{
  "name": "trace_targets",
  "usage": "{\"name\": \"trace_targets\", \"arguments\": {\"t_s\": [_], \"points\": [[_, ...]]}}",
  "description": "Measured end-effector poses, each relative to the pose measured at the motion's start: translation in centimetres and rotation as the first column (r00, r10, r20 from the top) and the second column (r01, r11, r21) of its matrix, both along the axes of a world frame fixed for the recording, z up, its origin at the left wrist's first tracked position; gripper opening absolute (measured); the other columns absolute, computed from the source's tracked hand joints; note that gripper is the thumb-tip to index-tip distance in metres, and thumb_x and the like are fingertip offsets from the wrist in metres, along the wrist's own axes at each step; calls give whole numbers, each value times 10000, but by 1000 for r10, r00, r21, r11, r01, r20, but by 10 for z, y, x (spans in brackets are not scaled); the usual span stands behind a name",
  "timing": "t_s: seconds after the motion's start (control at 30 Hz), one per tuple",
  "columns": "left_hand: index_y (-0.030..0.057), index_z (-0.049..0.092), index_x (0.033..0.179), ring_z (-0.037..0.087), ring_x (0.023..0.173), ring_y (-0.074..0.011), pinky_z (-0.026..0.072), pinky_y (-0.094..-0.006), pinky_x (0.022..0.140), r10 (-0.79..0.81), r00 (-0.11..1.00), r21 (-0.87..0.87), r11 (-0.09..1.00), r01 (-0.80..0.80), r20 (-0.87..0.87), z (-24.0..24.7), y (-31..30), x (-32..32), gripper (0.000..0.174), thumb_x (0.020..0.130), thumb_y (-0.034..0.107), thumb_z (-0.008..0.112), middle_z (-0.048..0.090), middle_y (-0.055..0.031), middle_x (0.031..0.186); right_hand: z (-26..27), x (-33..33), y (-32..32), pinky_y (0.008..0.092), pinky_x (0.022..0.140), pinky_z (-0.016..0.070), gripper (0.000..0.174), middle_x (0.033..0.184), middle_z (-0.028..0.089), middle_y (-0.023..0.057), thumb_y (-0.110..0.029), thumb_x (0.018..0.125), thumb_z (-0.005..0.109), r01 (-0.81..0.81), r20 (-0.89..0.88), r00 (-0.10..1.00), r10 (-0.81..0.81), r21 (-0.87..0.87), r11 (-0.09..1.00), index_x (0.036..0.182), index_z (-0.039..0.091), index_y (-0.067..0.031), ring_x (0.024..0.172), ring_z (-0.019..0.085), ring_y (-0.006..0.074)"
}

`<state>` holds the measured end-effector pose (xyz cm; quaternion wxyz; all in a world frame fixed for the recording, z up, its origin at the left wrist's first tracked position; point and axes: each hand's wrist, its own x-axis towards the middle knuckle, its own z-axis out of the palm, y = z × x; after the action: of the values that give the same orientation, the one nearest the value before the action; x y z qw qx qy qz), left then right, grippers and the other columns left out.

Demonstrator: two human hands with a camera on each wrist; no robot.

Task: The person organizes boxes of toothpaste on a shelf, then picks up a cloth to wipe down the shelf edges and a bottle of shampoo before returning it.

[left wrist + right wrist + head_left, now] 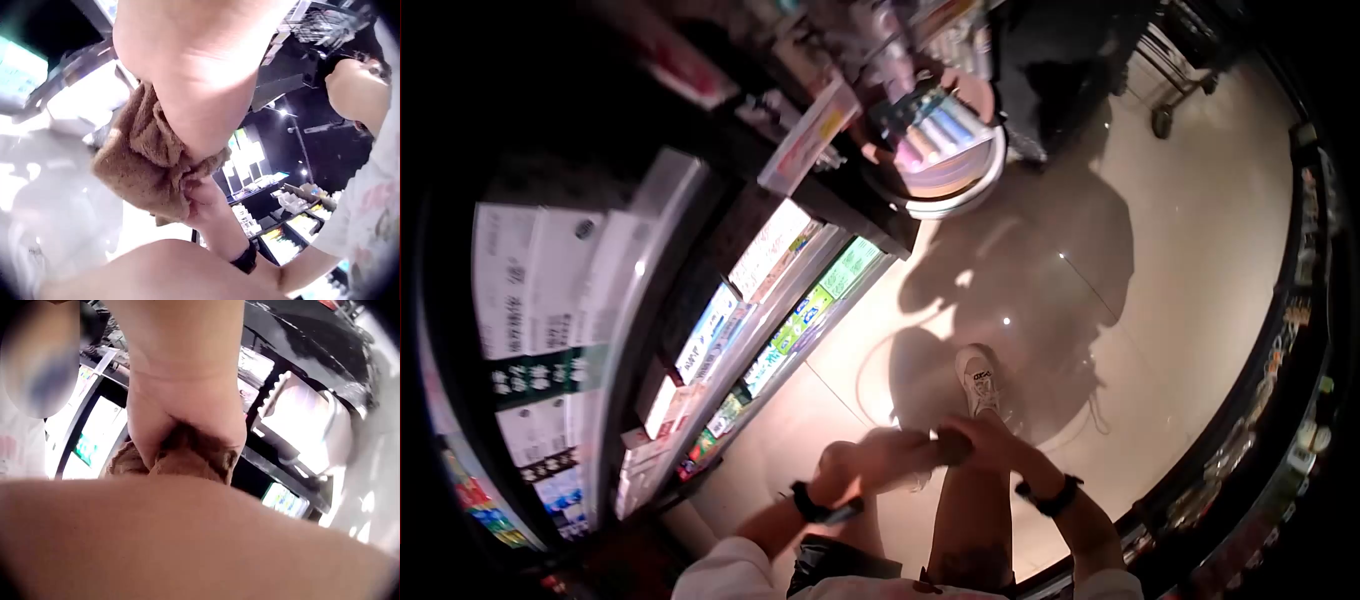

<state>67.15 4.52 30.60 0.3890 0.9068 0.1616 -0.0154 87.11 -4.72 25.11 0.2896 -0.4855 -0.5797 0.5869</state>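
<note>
A brown cloth is bunched between the two hands, low in the head view over the legs. The left hand grips it from the left, and the right hand holds it from the right. Seen from the left wrist, the cloth hangs in folds under the left hand, with curled fingers of the right hand against its edge. In the right wrist view, parts of the cloth show beneath the right hand; most fingertips are hidden.
Shelves with price labels and packaged goods run along the left. A round display stands at the aisle's end. Pale floor lies ahead, with a shoe on it, a wheeled cart beyond, and another shelf curving along the right.
</note>
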Motion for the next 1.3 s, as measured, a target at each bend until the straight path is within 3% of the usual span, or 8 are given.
{"name": "trace_targets", "arguments": {"t_s": [0.1,0.27,0.37,0.53,0.7,0.9,1.13,1.3], "points": [[137,607,996,592,809,-249,498,-343,714,145,978,-259,949,-180,-148,66,-52,-5,354,653,200,669,583,-41,875,61,-21,-84,366,777,444,384,943,578,107,-153,734,640,39,-545,747,-381,-536,844,1064,478,-39,847,556,215],[104,632,858,595,814,-267,486,-344,742,5,999,-14,1000,-5,44,181,-82,15,247,653,225,700,601,-57,813,287,-7,-123,349,881,429,512,1073,547,155,-209,771,641,296,-642,529,-555,-473,830,1152,407,40,1013,537,260],[90,618,904,607,779,-296,490,-330,683,151,988,-368,921,-129,30,225,-78,57,192,736,184,613,621,-107,801,352,11,-121,339,882,431,543,1098,541,154,-220,778,645,423,-610,523,-595,-419,803,1175,396,55,1033,537,251],[78,565,883,602,682,-311,474,-377,605,62,997,10,998,-63,37,315,-60,191,207,774,253,585,606,-137,762,338,92,-138,302,826,435,449,988,565,95,-140,739,657,796,-237,564,-791,-100,597,1125,465,-18,956,540,177],[30,526,958,600,762,-275,462,-369,664,71,994,-406,909,-97,-79,395,-89,273,418,760,380,642,604,-171,844,410,201,-156,270,724,463,290,836,595,54,9,717,480,817,-231,577,-784,141,559,996,558,30,809,551,126],[34,375,1190,565,955,-235,456,-342,794,252,904,-497,866,-52,346,389,-68,277,673,678,272,741,567,-137,1051,427,243,-88,262,718,460,249,874,605,62,-35,740,505,642,-204,758,-620,66,764,972,569,30,815,554,121],[26,480,1147,532,986,-166,427,-303,845,359,867,-510,848,-148,345,375,57,304,473,760,210,679,555,-92,1049,433,254,14,268,707,471,349,929,596,68,-289,913,439,728,-443,479,-758,-282,625,1083,521,4,841,569,142],[43,379,1232,508,1007,-151,427,-270,853,333,703,-378,920,-98,628,425,145,347,541,751,25,627,508,-83,1113,494,296,105,287,898,406,349,1108,541,66,-26,854,505,782,-476,531,-701,-43,622,1197,448,1,1025,501,152]]}}
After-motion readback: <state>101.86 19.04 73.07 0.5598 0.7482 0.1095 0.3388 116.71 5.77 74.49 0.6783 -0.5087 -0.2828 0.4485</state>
